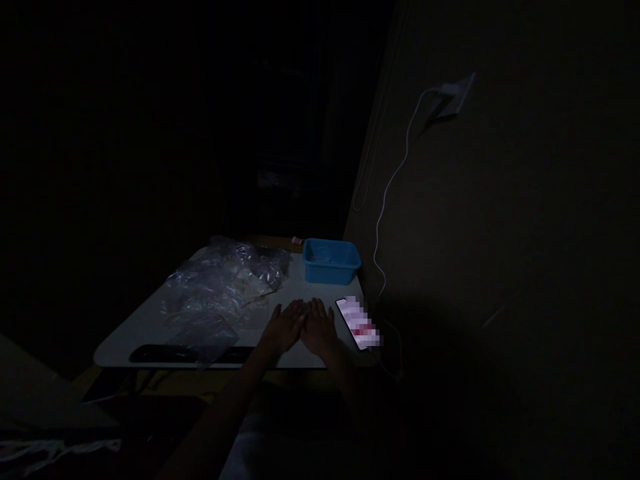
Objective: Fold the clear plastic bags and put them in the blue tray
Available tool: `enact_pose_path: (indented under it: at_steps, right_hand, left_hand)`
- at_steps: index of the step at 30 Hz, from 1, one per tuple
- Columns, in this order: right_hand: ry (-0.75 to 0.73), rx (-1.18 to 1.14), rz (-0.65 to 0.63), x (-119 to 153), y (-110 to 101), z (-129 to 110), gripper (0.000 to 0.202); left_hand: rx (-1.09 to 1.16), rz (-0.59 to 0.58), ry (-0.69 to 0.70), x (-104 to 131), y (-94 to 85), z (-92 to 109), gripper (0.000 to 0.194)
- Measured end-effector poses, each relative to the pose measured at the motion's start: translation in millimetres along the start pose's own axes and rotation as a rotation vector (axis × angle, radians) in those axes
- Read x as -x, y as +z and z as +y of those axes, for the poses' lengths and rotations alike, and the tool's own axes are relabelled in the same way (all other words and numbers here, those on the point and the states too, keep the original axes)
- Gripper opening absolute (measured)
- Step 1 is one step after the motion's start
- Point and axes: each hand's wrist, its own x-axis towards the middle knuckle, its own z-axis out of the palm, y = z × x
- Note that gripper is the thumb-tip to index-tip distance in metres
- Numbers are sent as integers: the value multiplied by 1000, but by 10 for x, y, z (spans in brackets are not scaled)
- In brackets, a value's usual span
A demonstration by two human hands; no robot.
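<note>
My left hand lies palm down on the white table, fingers stretched forward. Beside it, my right hand rests flat as well, and the two hands touch or nearly touch along their inner edges. Neither hand shows anything in its grasp. A phone with a lit, pixelated screen lies just right of my right hand. Crumpled clear plastic bags cover the table's left part, close to my left hand. Beyond my hands, a blue plastic basket stands at the far right corner.
The room is very dark. A white cable hangs from a wall socket on the right, down beside the table. A dark slot runs along the table's front edge. Behind the table lies a small pinkish object.
</note>
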Motion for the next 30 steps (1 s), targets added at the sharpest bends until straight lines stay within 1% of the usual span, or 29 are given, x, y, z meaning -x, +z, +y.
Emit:
enact_pose_path:
  at_steps: [2, 5, 11, 15, 20, 24, 28, 30]
  right_hand:
    - [-6, -11, 19, 6, 0, 13, 58]
    - [-17, -15, 13, 15, 4, 27, 59]
    - [-11, -3, 10, 22, 3, 11, 56]
    - [-5, 10, -3, 26, -7, 4, 56]
    - [-11, 4, -4, 33, -24, -4, 60]
    - [-10, -28, 26, 30, -27, 21, 61]
    - [27, -83, 87, 15, -25, 101, 50]
    - [45, -96, 119, 12, -27, 129, 49]
  left_hand:
    - [-40, -18, -22, 2, 18, 8, 47]
    - [-86, -20, -41, -4, 45, 11, 47]
    - [-98, -10, -74, -18, 59, 19, 47]
    - [-121, -4, -79, -15, 42, 35, 46]
    - [-127, 33, -168, -14, -15, 54, 44]
    - [-137, 38, -174, -16, -37, 55, 42]
    - [-157, 48, -163, -16, -15, 42, 43]
    - [-161, 53, -159, -18, 4, 29, 44]
